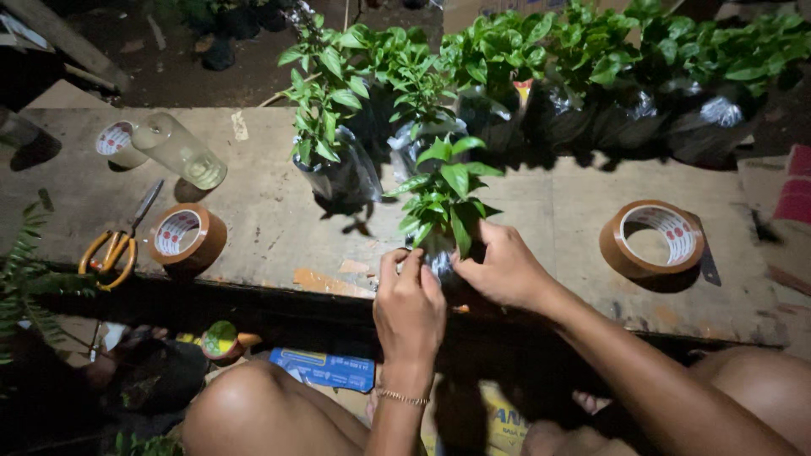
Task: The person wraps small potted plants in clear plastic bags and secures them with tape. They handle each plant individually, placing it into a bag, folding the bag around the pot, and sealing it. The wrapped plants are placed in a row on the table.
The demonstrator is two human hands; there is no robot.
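Observation:
A small leafy seedling (445, 190) in a dark plastic bag (438, 263) stands near the front edge of a worn wooden bench (270, 219). My left hand (409, 308) grips the bag from the near side, fingers curled on its rim. From the right, my right hand (505, 268) closes on the same bag, fingers tucked under the leaves. A thin bracelet circles my left wrist.
More bagged seedlings (338, 169) line the bench's far edge. Brown tape rolls lie at left (186, 236) and right (651, 239), a third (117, 142) by a clear glass (179, 152). Orange-handled scissors (114, 245) rest at left. My bare knees sit below the bench.

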